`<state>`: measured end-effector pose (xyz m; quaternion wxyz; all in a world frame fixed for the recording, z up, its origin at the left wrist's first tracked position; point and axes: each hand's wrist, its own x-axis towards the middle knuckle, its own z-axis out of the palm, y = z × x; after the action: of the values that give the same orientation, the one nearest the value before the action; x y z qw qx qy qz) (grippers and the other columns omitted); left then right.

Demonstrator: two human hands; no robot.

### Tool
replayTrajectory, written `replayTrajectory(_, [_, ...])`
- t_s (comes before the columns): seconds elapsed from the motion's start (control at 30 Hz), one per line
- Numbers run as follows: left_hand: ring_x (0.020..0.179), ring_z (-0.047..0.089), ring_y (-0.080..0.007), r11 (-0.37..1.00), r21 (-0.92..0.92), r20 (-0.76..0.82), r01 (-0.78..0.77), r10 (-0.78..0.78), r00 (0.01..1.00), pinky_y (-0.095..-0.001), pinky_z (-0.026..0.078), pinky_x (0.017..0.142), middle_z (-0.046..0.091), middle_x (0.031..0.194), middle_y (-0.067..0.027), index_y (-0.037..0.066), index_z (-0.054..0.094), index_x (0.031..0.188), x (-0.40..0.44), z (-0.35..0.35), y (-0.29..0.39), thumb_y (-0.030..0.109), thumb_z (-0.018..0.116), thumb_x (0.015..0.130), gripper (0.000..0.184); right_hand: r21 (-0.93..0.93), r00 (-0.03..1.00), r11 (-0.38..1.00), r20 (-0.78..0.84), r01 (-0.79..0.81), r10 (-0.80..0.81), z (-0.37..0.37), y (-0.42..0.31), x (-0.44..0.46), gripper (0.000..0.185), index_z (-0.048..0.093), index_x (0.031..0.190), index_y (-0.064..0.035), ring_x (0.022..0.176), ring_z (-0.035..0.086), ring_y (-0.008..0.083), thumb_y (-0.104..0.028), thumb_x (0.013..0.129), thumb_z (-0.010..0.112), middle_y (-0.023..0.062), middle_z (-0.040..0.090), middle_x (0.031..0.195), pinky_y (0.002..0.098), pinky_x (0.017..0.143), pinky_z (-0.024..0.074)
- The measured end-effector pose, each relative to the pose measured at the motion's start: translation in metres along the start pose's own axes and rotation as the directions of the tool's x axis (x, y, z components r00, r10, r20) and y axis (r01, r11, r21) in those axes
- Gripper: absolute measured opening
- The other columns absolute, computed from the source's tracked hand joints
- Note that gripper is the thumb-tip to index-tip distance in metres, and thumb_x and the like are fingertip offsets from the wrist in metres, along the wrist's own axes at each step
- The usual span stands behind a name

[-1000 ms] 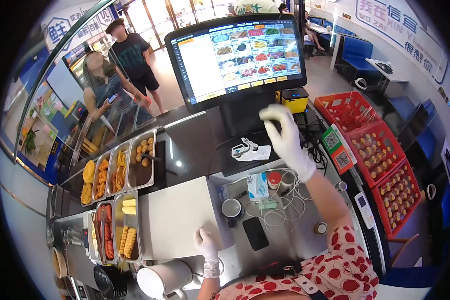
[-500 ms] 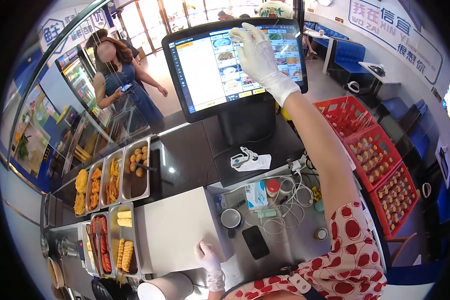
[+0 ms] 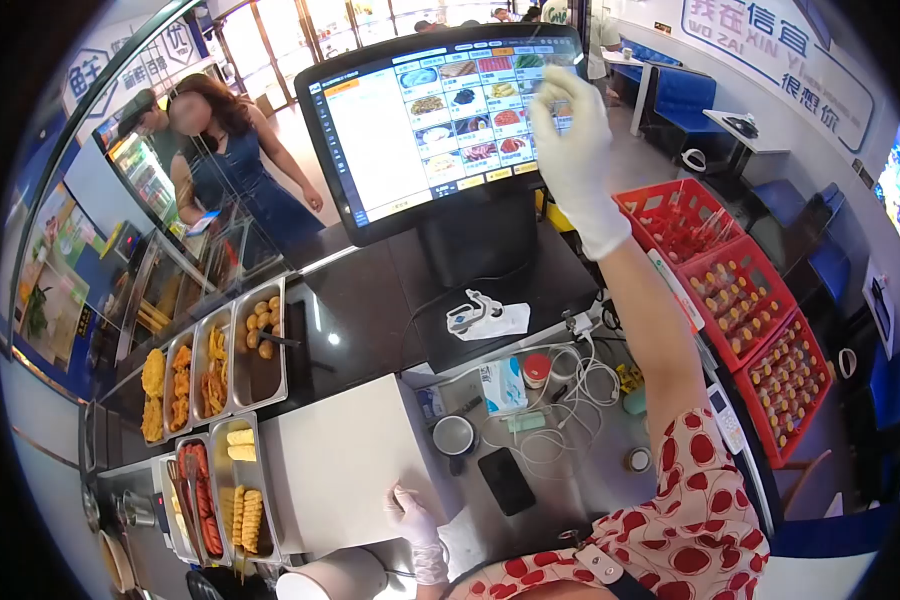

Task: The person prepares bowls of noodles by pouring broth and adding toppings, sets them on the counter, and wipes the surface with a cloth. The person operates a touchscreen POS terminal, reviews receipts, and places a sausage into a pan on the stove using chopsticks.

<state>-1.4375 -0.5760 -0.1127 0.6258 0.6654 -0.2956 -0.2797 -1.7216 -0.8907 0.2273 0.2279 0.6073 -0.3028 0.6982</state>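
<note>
My right hand (image 3: 578,160), in a white glove, is raised in front of the right side of a touchscreen (image 3: 360,150). Its fingers are loosely bent with nothing visible between them, and whether a fingertip touches the glass is hard to tell. Rows of food pictures fill the screen's right part. Lower down, my left hand (image 3: 413,520), also gloved, rests with curled fingers by the near right edge of a pale flat board (image 3: 340,470). No object shows in it. A grey cup (image 3: 454,436) and a black phone (image 3: 507,481) lie to its right.
Metal trays (image 3: 260,385) of fried food, sausages and small round items line the left side. Red crates (image 3: 745,300) of capped bottles stand at right. White cables (image 3: 580,420) tangle behind the phone. Beyond the glass stands a person in a blue dress (image 3: 235,175).
My right hand has drawn back from the screen's upper middle, rightward and down. My view has shifted slightly. The person in the blue dress leans closer to the counter; another person's head shows beside them.
</note>
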Motion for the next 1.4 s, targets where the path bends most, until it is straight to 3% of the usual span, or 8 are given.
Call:
replayTrajectory(0.17, [0.053,0.038,-0.0014,1.0,-0.011,0.011,-0.006,0.007,1.0,-0.0169,0.03,0.048,0.05,0.065,0.0043,0.002,0.059,0.107,0.0,0.001,0.004,0.013,0.044,0.099,0.02,-0.045,0.977,0.977,0.035,-0.211,0.212,-0.05,0.014,-0.033,0.022,0.064,0.102,-0.0036,0.076,0.06,0.0215,-0.002,0.079,0.064,0.0079,0.064,0.081,0.0345,0.075,0.0465])
replayTrajectory(0.3, [0.053,0.038,-0.0011,1.0,0.006,0.002,-0.025,0.025,1.0,-0.0169,0.03,0.047,0.05,0.064,0.0043,0.002,0.059,0.107,0.003,-0.001,-0.009,0.013,0.044,0.099,0.02,0.109,0.899,0.894,0.108,-0.434,0.424,-0.066,0.013,-0.04,0.02,0.064,0.102,-0.0016,0.074,0.059,0.0155,0.0,0.082,0.061,0.006,0.064,0.079,0.029,0.073,0.0465])
replayTrajectory(0.5, [0.053,0.039,-0.0014,1.0,0.004,-0.011,0.004,-0.004,1.0,-0.0171,0.031,0.047,0.049,0.064,0.0036,0.001,0.058,0.107,0.001,0.001,-0.002,0.012,0.044,0.099,0.02,0.153,0.948,0.936,0.056,-0.318,0.313,-0.063,0.024,-0.051,0.019,0.064,0.098,-0.0036,0.077,0.061,0.0183,0.004,0.083,0.055,0.0056,0.064,0.079,0.0302,0.074,0.0471])
replayTrajectory(0.77, [0.052,0.04,-0.0021,0.998,-0.064,0.002,0.014,-0.014,1.0,-0.0174,0.031,0.046,0.05,0.063,0.0027,0.002,0.058,0.106,0.002,0.003,0.0,0.011,0.043,0.099,0.019,0.02,0.968,1.0,0.252,-0.014,0.009,-0.064,0.015,-0.051,0.018,0.063,0.084,-0.0088,0.083,0.059,0.0276,0.005,0.076,0.055,0.0064,0.063,0.081,0.0379,0.08,0.0443])
replayTrajectory(0.9, [0.05,0.039,-0.0019,0.997,-0.075,0.024,0.022,-0.021,0.999,-0.0174,0.031,0.045,0.05,0.063,0.0031,0.002,0.058,0.105,0.003,0.001,-0.004,0.012,0.044,0.099,0.018,-0.053,0.98,0.997,0.187,-0.062,0.071,-0.064,0.017,-0.047,0.017,0.062,0.09,-0.0086,0.082,0.058,0.0295,0.002,0.078,0.056,0.0077,0.063,0.082,0.0397,0.08,0.0439])
replayTrajectory(0.97, [0.049,0.038,-0.0016,0.999,0.018,0.014,-0.031,0.031,0.999,-0.0174,0.03,0.044,0.049,0.062,0.0037,0.002,0.058,0.105,0.003,0.001,-0.002,0.013,0.044,0.099,0.018,-0.067,0.957,0.989,0.248,-0.136,0.148,-0.063,0.031,-0.05,0.021,0.061,0.098,-0.0076,0.092,0.058,0.0305,0.0,0.079,0.057,0.0091,0.063,0.091,0.0416,0.086,0.0429])
replayTrajectory(1.07, [0.054,0.04,-0.0024,0.999,0.038,0.019,0.009,-0.01,1.0,-0.0179,0.034,0.049,0.048,0.064,0.004,0.002,0.058,0.106,0.001,0.001,0.002,0.009,0.045,0.098,0.017,-0.14,0.922,0.989,0.375,-0.048,0.098,-0.051,0.047,-0.054,0.033,0.058,0.113,-0.0072,0.118,0.046,0.0312,-0.003,0.08,0.057,0.0109,0.056,0.117,0.0443,0.103,0.0348])
replayTrajectory(1.4, [0.05,0.039,-0.0014,1.0,0.009,0.002,0.006,-0.006,1.0,-0.0172,0.032,0.045,0.05,0.063,0.0034,0.002,0.058,0.105,0.0,0.002,0.003,0.01,0.044,0.098,0.017,-0.253,0.921,0.964,0.389,0.076,0.029,-0.002,0.047,-0.057,0.045,0.051,0.123,-0.0104,0.122,0.04,0.0377,-0.002,0.08,0.056,0.0177,0.048,0.127,0.0461,0.107,0.0304])
